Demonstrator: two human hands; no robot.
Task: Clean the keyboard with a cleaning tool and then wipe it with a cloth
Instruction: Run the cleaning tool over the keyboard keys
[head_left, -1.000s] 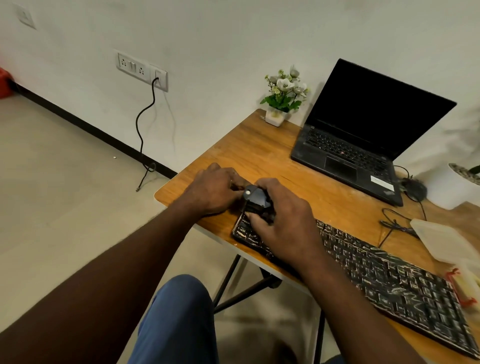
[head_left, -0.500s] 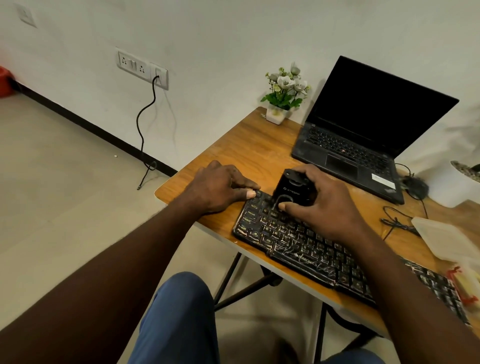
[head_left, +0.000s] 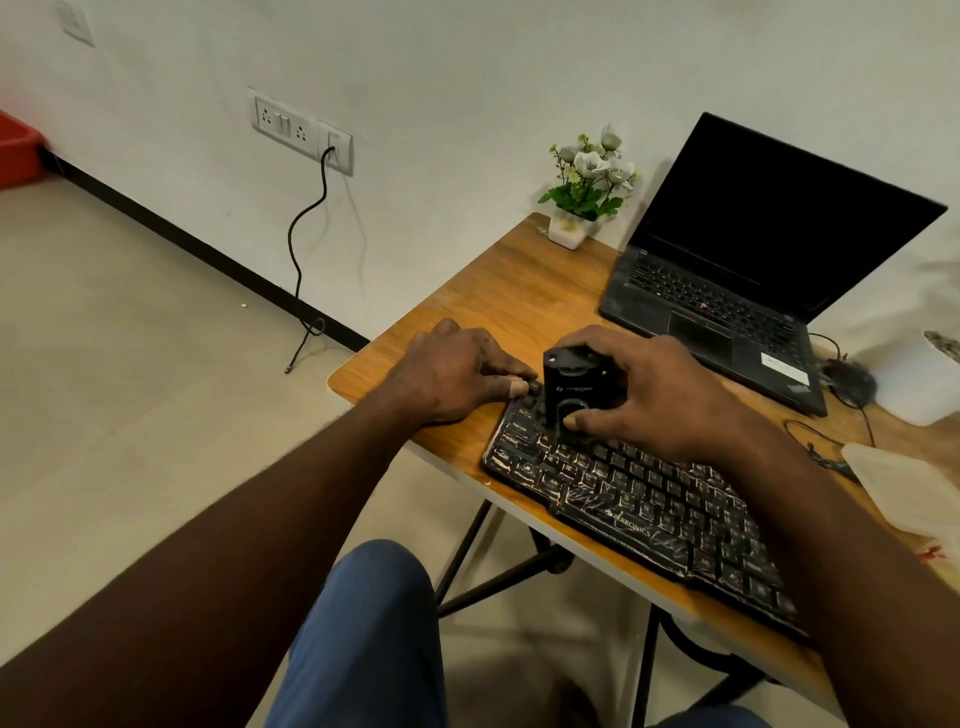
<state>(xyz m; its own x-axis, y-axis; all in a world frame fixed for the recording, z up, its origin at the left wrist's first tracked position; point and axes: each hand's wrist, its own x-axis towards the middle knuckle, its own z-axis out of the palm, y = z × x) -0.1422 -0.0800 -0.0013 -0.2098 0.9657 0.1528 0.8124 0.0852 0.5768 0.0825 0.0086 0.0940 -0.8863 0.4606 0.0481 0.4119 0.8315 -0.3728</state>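
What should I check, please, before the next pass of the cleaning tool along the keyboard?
1. Right hand grips the cleaning tool: ok.
2. Tool rests on the left-end keys of the keyboard: ok.
3. Left hand presses the keyboard's left corner: ok.
4. Laptop stands apart from the keyboard: ok.
5. Cloth ready for wiping: cannot tell; the pale item at the right end of the table is unclear.

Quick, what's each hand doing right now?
Left hand: open, fingers resting on the keyboard corner.
Right hand: closed, gripping the black cleaning tool.
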